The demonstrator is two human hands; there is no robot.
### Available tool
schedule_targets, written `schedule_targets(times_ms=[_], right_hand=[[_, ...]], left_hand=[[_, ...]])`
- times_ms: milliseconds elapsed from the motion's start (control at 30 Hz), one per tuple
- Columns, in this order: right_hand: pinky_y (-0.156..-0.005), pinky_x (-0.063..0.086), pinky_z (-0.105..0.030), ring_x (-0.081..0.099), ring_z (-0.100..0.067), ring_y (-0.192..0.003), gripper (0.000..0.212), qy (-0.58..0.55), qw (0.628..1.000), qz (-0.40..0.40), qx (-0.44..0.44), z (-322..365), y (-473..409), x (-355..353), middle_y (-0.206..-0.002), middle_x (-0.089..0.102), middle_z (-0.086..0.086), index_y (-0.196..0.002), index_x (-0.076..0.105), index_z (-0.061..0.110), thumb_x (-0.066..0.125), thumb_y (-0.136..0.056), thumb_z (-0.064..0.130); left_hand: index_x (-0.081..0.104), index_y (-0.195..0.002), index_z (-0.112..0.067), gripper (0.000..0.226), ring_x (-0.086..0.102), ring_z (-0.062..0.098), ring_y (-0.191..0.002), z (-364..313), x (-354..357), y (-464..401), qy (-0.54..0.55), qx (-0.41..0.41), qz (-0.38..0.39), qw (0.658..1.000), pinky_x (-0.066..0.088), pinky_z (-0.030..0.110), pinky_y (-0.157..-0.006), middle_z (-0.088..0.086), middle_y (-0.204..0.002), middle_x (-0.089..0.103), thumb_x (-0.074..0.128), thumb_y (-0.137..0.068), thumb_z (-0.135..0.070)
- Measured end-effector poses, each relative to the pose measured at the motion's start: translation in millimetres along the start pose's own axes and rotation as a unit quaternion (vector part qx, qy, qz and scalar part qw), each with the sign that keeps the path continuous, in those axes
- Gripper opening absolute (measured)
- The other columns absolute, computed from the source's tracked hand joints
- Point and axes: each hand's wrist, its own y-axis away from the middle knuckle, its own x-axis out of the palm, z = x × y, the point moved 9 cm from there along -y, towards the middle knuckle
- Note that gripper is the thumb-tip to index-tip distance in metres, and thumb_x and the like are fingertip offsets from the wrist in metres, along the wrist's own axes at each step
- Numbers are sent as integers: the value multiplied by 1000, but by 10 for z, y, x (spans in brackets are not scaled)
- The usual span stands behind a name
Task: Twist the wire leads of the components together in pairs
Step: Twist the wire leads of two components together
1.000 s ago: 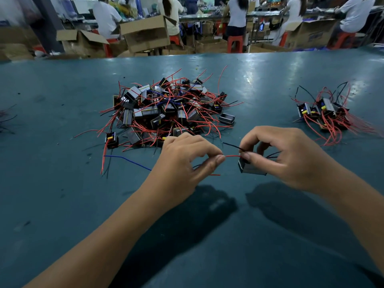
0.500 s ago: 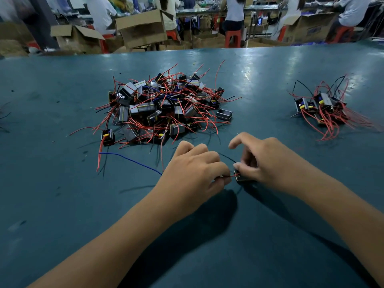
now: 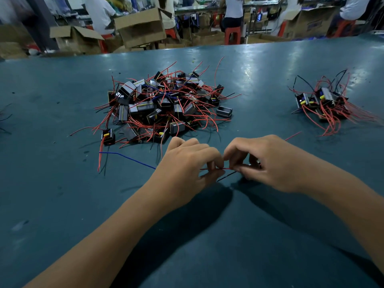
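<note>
A large heap of small black transformer components with red leads lies at the middle of the teal table. A smaller heap sits at the right. My left hand pinches a red wire lead between thumb and forefinger. My right hand grips one component, mostly hidden under its fingers, and pinches the same lead's other end. A black lead hangs just below the red one. Both hands are low over the table, almost touching.
A loose blue wire lies left of my left hand. One component sits apart at the big heap's left edge. Beyond the table's far edge are cardboard boxes, red stools and seated people.
My hands dropped toward the table and closed together, then spread slightly. The component has slipped further under my right fingers. The red lead is now stretched between the two hands.
</note>
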Motion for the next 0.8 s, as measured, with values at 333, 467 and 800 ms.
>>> schedule_targets(times_ms=[333,467,800], right_hand=[[-69,36,-5,55,10,-75,19,9,1000,-26,-2,70,-1,-1,-81,64,20,-102,61,25,72,-87,21],[-65,37,-6,56,7,-71,10,15,999,-28,12,52,-14,32,-78,66,15,-95,64,21,71,-90,17],[-60,45,-15,62,1,-61,11,-1,997,-46,64,-64,12,-8,-71,66,8,-88,57,23,63,-94,18]], left_hand=[[69,-85,-19,13,53,16,-73,-13,24,9,-9,-11,-3,1000,35,39,-78,-10,-77,64,67,-89,-32],[69,-84,-20,24,54,18,-76,27,-4,-4,-23,-17,-2,1000,33,41,-79,-10,-78,66,62,-90,-42],[62,-95,-25,11,49,11,-83,95,-48,9,-16,-31,8,999,32,35,-84,-14,-87,59,62,-88,-33]])
